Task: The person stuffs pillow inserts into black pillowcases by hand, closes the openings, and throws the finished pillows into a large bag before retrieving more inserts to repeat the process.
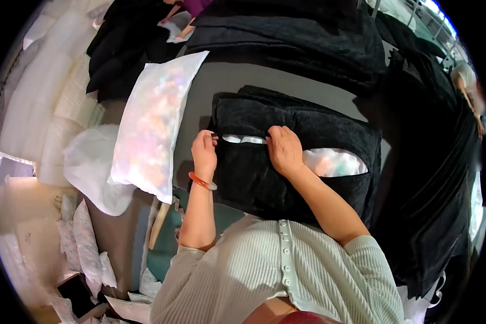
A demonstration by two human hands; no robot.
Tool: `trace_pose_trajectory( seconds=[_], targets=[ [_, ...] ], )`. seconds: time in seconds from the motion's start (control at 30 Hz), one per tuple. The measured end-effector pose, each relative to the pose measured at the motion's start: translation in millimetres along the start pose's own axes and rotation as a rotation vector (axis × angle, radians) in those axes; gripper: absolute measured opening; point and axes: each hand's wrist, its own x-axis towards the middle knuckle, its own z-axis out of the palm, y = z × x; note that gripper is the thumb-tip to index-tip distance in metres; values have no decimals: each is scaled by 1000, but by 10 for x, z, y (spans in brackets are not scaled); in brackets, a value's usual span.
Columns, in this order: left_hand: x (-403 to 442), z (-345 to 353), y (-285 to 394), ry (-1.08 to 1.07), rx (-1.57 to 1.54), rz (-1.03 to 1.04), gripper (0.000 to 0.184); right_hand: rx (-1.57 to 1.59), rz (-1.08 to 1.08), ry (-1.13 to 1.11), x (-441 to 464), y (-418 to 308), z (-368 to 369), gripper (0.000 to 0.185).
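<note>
In front of me lies a black plush cover [254,173] with a long slit across its middle. Through the slit a white inner pillow [335,162] with pastel-coloured filling shows, widest at the right. At the slit's left end my left hand [204,154] pinches a bit of the black edge; whether a zipper pull is in its fingers, I cannot tell. My right hand [284,150] grips the slit's edge near the middle, fingers bent over the fabric. To the left rests another white pillow [151,124] with the same pastel filling, apart from both hands.
Stacked black fabric [286,40] lies across the table's far side, and more black cloth [432,178] hangs at the right. Clear plastic bags [97,167] are at the left, above several small filled packets [86,243]. Another person's hand [184,33] touches something white at the top.
</note>
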Motion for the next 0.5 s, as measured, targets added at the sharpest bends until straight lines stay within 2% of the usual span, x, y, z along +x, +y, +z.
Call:
trace_pose_trajectory(
  seconds=[0.03,0.07,0.2,0.23,0.3,0.33,0.37,0.43,0.5],
  targets=[
    [-12,27,60,15,257,136,21,-9,13,1,7,3,8,18],
    [-28,97,109,23,436,455,18,-18,31,-3,-12,-8,11,17],
    [-211,314,212,5,553,599,18,-13,37,8,2,-8,15,16],
    [-154,261,164,3,555,599,18,-26,26,9,0,-7,20,15],
    [11,150,17,131,92,117,19,-37,9,4,-25,-15,-1,15],
    [21,187,3,139,-329,-61,21,-15,-4,-7,-28,-49,-25,17],
    [29,256,-12,143,-331,-56,21,2,-18,-10,5,-57,-30,19],
    [-23,406,-47,301,-329,35,24,14,-16,6,14,-45,-14,21],
    [-31,410,-200,304,-291,84,24,17,-23,7,-16,-62,-54,23]
  ],
)
